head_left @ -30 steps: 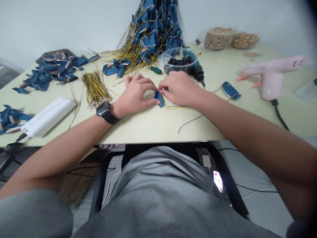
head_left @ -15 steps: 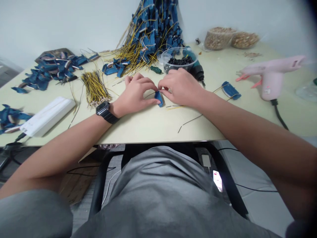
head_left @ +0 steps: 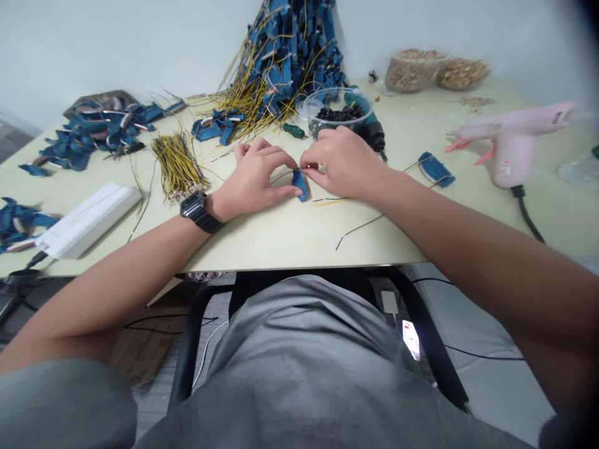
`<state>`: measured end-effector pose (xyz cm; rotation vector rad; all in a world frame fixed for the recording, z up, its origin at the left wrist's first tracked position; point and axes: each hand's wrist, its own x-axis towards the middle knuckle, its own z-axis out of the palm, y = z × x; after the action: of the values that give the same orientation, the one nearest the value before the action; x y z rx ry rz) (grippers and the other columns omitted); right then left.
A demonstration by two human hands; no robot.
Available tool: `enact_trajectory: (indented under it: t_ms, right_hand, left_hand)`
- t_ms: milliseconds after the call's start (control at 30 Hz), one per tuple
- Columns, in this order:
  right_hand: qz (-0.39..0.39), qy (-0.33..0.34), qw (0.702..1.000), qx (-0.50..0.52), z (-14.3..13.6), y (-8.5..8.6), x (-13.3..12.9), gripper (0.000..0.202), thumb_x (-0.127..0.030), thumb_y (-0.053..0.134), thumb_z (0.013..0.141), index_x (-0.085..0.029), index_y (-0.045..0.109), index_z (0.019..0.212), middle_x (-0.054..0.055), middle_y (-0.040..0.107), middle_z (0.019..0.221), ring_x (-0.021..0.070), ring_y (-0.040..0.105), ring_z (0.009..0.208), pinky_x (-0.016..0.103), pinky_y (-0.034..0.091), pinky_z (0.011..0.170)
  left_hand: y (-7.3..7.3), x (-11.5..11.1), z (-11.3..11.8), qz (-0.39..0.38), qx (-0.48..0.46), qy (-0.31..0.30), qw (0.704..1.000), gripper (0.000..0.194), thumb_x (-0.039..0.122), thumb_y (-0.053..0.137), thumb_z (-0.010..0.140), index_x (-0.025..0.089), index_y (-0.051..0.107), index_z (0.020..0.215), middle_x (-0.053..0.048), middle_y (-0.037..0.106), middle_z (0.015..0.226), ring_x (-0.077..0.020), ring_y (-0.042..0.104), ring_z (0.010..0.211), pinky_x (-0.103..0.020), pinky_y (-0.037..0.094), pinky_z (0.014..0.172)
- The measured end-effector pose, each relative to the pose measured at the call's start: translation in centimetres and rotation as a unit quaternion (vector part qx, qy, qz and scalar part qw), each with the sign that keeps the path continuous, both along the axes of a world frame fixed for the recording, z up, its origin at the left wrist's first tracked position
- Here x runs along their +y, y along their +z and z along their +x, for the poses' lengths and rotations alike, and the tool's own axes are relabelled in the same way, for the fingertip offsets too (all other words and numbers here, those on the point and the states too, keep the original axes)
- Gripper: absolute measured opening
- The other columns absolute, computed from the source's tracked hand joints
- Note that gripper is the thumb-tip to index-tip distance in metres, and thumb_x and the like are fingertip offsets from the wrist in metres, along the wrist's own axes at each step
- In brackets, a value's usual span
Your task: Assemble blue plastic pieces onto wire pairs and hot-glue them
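Note:
Between the fingertips of my left hand [head_left: 262,169] a small blue piece [head_left: 299,185] is held just above the pale table, a thin dark wire running from it toward the palm. My right hand [head_left: 339,159] is closed in a pinch at the piece's upper end; whatever thin part it grips there is too small to make out. Loose black and yellow wires [head_left: 360,226] lie below my right wrist. Another blue piece [head_left: 436,169] with wires attached rests to the right of my right forearm.
A tub of small black parts [head_left: 340,115] and a dark green drill [head_left: 372,128] stand beyond my hands. Left are a yellow wire bundle [head_left: 176,165], blue pieces [head_left: 88,134] and a white power box [head_left: 88,218]. A pink glue gun [head_left: 513,140] stands right.
Both hands stay at the blue piece. My right fingertips have shifted very slightly to the right; otherwise the scene is the same.

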<state>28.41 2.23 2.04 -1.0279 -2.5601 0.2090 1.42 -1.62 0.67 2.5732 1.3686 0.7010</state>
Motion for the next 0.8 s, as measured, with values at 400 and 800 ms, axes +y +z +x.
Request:
enact_trajectory:
  t_ms: [400, 800]
  right_hand:
    - [0.083, 0.003, 0.992, -0.092, 0.08, 0.82, -0.52, 0.035, -0.032, 0.064, 0.124, -0.026, 0.099, 0.119, 0.014, 0.086, 0.099, 0.04, 0.073, 0.113, 0.052, 0.045, 0.096]
    - [0.035, -0.002, 0.998, -0.057, 0.28, 0.86, -0.38, 0.026, -0.036, 0.074, 0.12, -0.028, 0.098, 0.115, 0.014, 0.087, 0.103, 0.0412, 0.076, 0.118, 0.052, 0.048, 0.098]
  left_hand:
    - [-0.48, 0.24, -0.13, 0.019, 0.003, -0.015, 1.0, 0.085, 0.109, 0.077, 0.107, 0.03, 0.094, 0.136, -0.018, 0.091, 0.143, -0.0528, 0.07, 0.147, -0.074, 0.043, 0.13]
    - [-0.74, 0.43, -0.45, 0.018, 0.007, -0.032, 0.999, 0.088, 0.107, 0.077, 0.109, 0.03, 0.091, 0.151, -0.016, 0.09, 0.138, -0.0493, 0.073, 0.143, -0.07, 0.044, 0.131]
